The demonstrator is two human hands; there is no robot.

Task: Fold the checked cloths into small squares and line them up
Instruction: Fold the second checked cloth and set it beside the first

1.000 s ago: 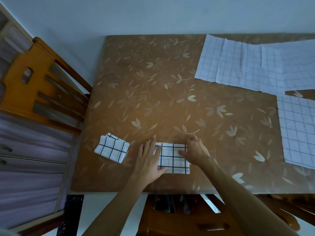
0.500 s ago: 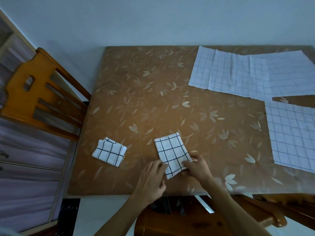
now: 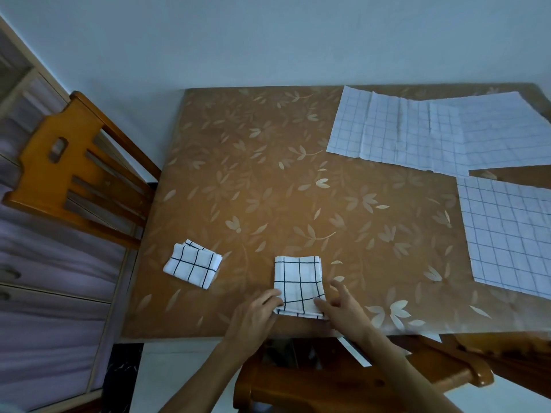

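On my feed the counter (image 3: 253, 174) is a square top under a glossy brown covering printed with pale leaf sprigs, and it throws back a soft sheen near the front edge. The folded cloth (image 3: 298, 281) I am working lies close to that front edge: white woven fabric with a bold dark check, layered into a thick, slightly tall rectangle whose stacked edges show at its top right corner. My left hand (image 3: 253, 317) has its fingers bent, with the tips on the cloth's near left corner; from behind I cannot tell whether they pinch it or only press. My right hand (image 3: 343, 308) is blurred, its fingers loosely spread, with one tip resting on the near right corner. Well to the left, a second folded cloth (image 3: 192, 266) sits as a small plump square turned at an angle. Three flat cloths (image 3: 402, 129) of thinner-looking white fabric, finely gridded and creased, overlap across the far right. A slatted wooden chair (image 3: 68, 162) with an orange varnish stands at the left side.
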